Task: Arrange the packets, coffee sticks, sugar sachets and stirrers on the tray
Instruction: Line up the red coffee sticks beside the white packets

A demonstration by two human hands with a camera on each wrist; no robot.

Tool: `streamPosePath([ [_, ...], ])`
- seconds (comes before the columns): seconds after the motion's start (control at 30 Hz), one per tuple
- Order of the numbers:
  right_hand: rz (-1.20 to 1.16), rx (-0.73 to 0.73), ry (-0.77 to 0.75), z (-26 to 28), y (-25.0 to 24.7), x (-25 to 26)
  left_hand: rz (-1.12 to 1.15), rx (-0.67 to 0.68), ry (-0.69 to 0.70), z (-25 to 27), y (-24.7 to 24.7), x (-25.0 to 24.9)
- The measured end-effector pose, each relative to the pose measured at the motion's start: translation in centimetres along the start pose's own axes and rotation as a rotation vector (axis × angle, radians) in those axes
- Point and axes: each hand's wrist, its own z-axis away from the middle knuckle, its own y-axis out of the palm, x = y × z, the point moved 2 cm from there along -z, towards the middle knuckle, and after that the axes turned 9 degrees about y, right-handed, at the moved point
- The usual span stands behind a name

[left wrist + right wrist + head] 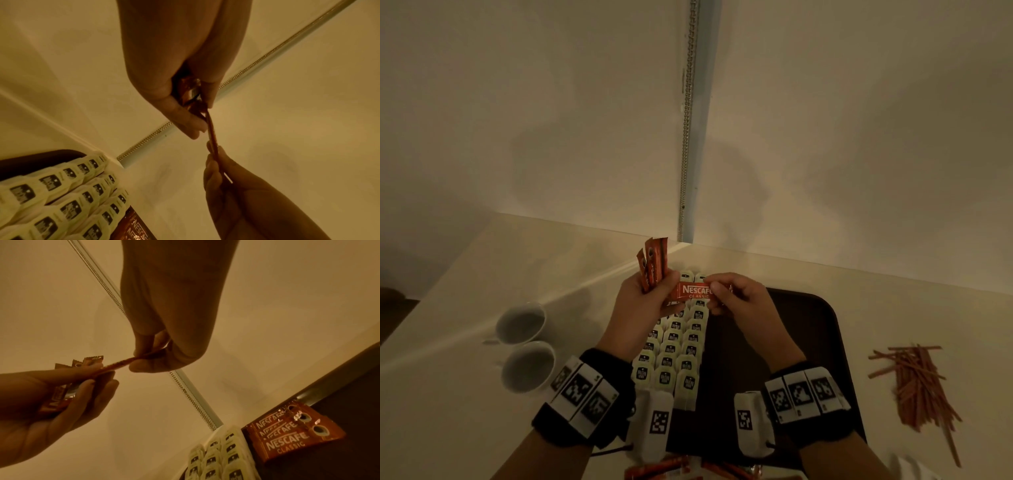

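Above the dark tray (825,329), my right hand (743,305) pinches 1 end of a Nescafé Classic coffee stick (693,292), thumb and fingers clamped on it, while my left hand (643,308) touches its other end and grips a fan of more coffee sticks (652,265) that points away from me. The pinched stick lies crosswise, long axis left to right, directly over the far end of 3 rows of pale packets (674,349) that fill the tray's left side. The right wrist view shows 3 laid coffee sticks (287,434) just beside those rows, so I judge this one goes next to them, a short drop down and to my right. My right hand is nearer that spot. Bare tray lies to the right, up to its raised rim. The stirrers (917,383) wait on the worktop (465,274) beyond the tray's right edge, 2 cups (525,346) stand left.
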Motion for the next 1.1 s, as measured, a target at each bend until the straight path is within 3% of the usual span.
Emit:
streamPosePath([
  [0.13, 0.106, -0.071, -0.1, -0.1, -0.2, 0.6, 0.005, 0.056, 0.007, 0.3, 0.0, 0.0],
  [0.33, 0.107, 0.053, -0.174, 0.2, 0.4, 1.4, -0.057, 0.051, 0.05, 0.1, -0.1, 0.2],
  [0.63, 0.069, 0.038, -0.103, 0.0, -0.4, 1.1, -0.248, 0.061, 0.177, 0.2, -0.3, -0.6],
  [0.83, 0.372, 0.092, -0.064, -0.7, -2.4, 1.4, -0.259, 0.053, 0.129, -0.2, -0.7, 0.2],
  [1.0, 0.569, -0.179, -0.04, -2.6, -6.5, -0.8, -0.119, -0.007, 0.028, 0.2, -1.5, 0.8],
  [1.1, 0.602, -0.225, 0.097, -3.3, -8.8, -4.9, -0.062, -0.032, -0.056, 0.6, -2.4, 1.1],
])
